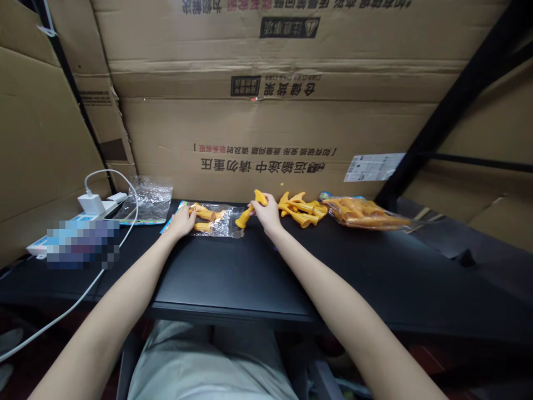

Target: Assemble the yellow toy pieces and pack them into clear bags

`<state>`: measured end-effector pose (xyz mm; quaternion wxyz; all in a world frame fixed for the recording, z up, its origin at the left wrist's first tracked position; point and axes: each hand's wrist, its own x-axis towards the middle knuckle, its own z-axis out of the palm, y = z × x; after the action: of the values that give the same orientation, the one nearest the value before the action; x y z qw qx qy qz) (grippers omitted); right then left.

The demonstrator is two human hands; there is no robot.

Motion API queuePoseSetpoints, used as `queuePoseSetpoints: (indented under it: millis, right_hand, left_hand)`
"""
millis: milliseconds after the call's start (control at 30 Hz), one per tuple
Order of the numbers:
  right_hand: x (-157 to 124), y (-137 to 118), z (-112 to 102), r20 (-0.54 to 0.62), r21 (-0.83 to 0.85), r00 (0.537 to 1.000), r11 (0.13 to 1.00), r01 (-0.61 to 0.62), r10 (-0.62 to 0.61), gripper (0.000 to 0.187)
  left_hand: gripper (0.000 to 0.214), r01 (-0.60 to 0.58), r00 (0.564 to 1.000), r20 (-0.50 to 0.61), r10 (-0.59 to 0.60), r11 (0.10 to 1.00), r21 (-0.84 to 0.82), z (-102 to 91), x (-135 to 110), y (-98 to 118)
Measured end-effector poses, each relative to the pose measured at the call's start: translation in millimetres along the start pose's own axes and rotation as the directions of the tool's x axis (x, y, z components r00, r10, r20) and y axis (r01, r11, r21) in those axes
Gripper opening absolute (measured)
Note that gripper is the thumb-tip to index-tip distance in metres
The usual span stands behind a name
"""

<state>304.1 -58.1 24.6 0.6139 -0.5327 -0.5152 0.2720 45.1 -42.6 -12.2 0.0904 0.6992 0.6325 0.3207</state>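
Note:
My right hand [268, 213] is closed around a yellow-orange plastic piece [242, 218] with a flared lower end and a wider, pointed top. The piece is held up near the right end of a clear plastic bag [232, 229]. Inside that bag lie several similar orange pieces [204, 211]. On the bag's left end is my left hand [182, 222], its fingers curled over the film and gripping it. Just right of my right hand sits a loose heap of the same orange pieces [303, 211], some with forked tips.
At far right lies a filled bag of orange pieces [366, 212]. On the left are a flattened clear bag [147, 203], a power strip [100, 211] with a plugged charger, and a white cable [135, 200]. Cardboard [266, 128] walls the back of the black table [233, 272].

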Motion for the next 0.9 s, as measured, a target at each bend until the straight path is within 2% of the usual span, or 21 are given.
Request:
queuePoseSetpoints:
  millis: [100,167,233,333,500,600,733,833,900]
  right_hand:
    - [-7.6,-0.2,8.3,0.094,0.281,0.968,0.926,-0.251,0.233,0.014]
    - [-11.5,-2.6,11.4,0.161,0.382,0.928,0.846,-0.372,0.336,0.008]
    - [-13.3,-5.0,12.9,0.215,0.431,0.885,0.773,-0.466,0.413,0.011]
    - [-13.3,-6.9,13.6,0.273,0.469,0.825,0.68,-0.563,0.495,0.016]
    - [-13.7,-6.5,12.2,0.456,0.441,0.727,0.58,-0.685,0.513,0.019]
    - [-14.6,-7.1,10.1,0.53,0.405,0.688,0.564,-0.719,0.496,0.021]
    - [-15.1,-9.6,8.0,0.548,0.389,0.686,0.579,-0.716,0.479,0.021]
    - [-16.2,-9.8,9.4,0.541,0.328,0.685,0.628,-0.706,0.488,0.022]
    - [-17.9,-8.2,11.6,0.53,0.238,0.695,0.701,-0.672,0.487,0.021]
  left_hand:
    - [0.036,-0.004,0.999,0.036,0.004,1.0,-0.011,1.1,2.6,0.1]
    - [0.036,-0.02,0.999,0.033,0.022,0.998,-0.055,2.0,4.2,0.5]
    - [0.035,-0.03,0.999,0.02,0.032,0.993,-0.11,3.0,5.2,1.0]
    - [0.032,-0.027,1.0,0.01,0.03,0.982,-0.186,4.5,5.9,1.2]
    - [0.03,-0.014,0.999,0.032,0.023,0.967,-0.255,7.0,6.8,0.2]
    - [0.03,-0.011,0.999,0.036,0.021,0.962,-0.274,8.1,7.1,0.1]
    - [0.032,-0.028,0.997,0.057,0.046,0.958,-0.286,7.2,6.5,2.4]
    - [0.031,-0.032,0.997,0.062,0.051,0.96,-0.279,5.0,5.0,5.6]
    - [0.03,-0.021,0.998,0.058,0.039,0.959,-0.284,3.3,3.6,8.1]
